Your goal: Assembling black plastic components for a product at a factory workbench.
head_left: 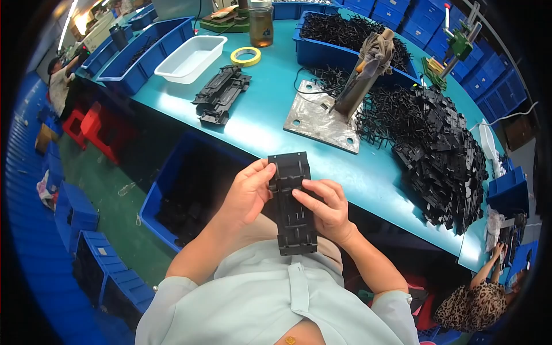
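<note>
I hold a long flat black plastic part (293, 204) upright in front of my chest, below the near edge of the teal table (259, 121). My left hand (248, 192) grips its upper left edge, thumb on the face. My right hand (326, 207) grips its right side, fingers pressing on the middle of the part. A large heap of similar black parts (443, 149) lies on the table to my right. A small stack of black parts (221, 95) lies farther off on the left.
A metal post on a steel base plate (322, 118) stands ahead. A white tray (190, 57), tape roll (245, 56), jar (261, 23) and blue bins (345, 40) sit behind. A blue bin (178, 195) stands on the floor at left. Other people sit far left and lower right.
</note>
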`<state>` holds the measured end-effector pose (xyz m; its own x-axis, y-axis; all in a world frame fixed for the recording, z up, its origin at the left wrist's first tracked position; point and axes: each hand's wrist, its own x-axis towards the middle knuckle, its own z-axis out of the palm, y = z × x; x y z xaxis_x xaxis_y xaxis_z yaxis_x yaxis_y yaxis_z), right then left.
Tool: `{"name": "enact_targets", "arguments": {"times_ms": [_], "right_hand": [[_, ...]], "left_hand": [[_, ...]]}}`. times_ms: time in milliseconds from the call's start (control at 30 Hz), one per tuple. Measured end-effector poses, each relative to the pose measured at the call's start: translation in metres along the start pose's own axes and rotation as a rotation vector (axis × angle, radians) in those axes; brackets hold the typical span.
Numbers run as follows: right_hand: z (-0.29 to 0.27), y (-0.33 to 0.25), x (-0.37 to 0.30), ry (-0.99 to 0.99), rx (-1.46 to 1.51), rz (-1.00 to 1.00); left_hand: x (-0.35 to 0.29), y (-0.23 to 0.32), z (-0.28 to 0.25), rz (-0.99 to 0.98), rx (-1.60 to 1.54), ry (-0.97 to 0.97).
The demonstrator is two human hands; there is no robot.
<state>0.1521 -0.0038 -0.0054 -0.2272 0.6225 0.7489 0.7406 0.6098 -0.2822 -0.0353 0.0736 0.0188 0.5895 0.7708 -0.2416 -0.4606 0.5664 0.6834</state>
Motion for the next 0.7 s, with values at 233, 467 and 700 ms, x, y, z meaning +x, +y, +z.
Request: {"name": "enact_targets", "arguments": {"times_ms": [233,467,700], "right_hand": [[0.003,-0.007,-0.010,-0.026,0.072,0.035],[0.008,-0.024,-0.016,0.201,0.534,0.800],[0.008,-0.027,-0.011,0.160,0.870,1.147]], "left_hand": [[0.003,-0.012,0.001,0.031,-0.073,0.122],[-0.012,-0.039,-0.001,0.087,0.029,0.158],[-0.017,-0.044,0.003,0.000,-0.011,0.072]]}}
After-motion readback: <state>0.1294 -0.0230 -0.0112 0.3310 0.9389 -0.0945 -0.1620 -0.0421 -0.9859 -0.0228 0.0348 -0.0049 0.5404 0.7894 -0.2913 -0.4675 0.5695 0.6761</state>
